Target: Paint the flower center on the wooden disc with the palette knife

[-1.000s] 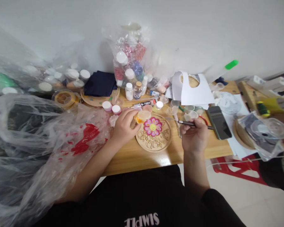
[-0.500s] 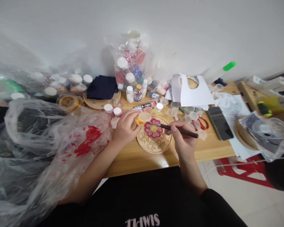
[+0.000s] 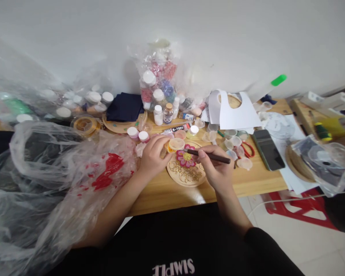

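With left hand (image 3: 154, 158), grips orange pot (image 3: 176, 144) over far-left edge of wooden disc (image 3: 186, 177); with right hand (image 3: 218, 174), holds brush (image 3: 214, 156) above disc, apparently loading paint; needs steady tip.

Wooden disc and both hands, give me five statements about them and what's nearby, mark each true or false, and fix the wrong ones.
1. The left hand holds a small container with orange contents. True.
2. The right hand is empty. False: it holds a dark-handled tool.
3. The wooden disc bears a pink flower. True.
4. The flower's centre is blue. False: it is yellow.
5. The B-7000 tube lies beyond the disc, nearer the wall. True.
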The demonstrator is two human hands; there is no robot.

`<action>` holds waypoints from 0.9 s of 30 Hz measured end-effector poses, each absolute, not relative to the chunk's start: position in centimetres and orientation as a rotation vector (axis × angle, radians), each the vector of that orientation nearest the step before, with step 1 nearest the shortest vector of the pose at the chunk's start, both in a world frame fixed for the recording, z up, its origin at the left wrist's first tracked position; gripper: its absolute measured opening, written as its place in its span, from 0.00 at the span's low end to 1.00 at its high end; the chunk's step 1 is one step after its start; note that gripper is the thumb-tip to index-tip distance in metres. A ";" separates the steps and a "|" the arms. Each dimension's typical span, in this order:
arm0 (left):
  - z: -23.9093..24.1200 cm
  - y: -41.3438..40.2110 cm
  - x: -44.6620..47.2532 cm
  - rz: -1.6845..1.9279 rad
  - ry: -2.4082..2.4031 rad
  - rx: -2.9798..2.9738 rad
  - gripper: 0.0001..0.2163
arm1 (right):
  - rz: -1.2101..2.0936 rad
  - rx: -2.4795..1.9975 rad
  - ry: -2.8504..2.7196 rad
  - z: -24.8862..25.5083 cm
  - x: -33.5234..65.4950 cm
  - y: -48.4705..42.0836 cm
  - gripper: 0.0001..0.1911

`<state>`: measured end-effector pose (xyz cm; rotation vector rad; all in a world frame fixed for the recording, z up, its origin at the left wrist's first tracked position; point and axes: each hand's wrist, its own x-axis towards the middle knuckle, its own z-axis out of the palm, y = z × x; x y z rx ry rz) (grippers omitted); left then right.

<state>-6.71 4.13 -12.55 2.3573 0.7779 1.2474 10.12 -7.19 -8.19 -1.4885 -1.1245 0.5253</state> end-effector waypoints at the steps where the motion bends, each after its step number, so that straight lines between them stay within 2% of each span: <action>1: -12.5 4.1 -6.7 1.254 0.778 2.362 0.13 | 0.528 -1.485 -1.132 -8.2 10.1 -7.1 0.07; 5: -12.4 4.1 -6.6 1.271 0.780 2.377 0.13 | 0.538 -1.476 -1.109 -8.1 10.0 -6.8 0.06; 13: -12.4 4.1 -6.7 1.253 0.785 2.386 0.14 | 0.637 -1.426 -0.889 -8.2 9.7 -5.7 0.13; 27: -12.5 4.1 -6.7 1.224 0.799 2.400 0.14 | 0.790 -1.310 -0.680 -10.1 10.5 -5.2 0.14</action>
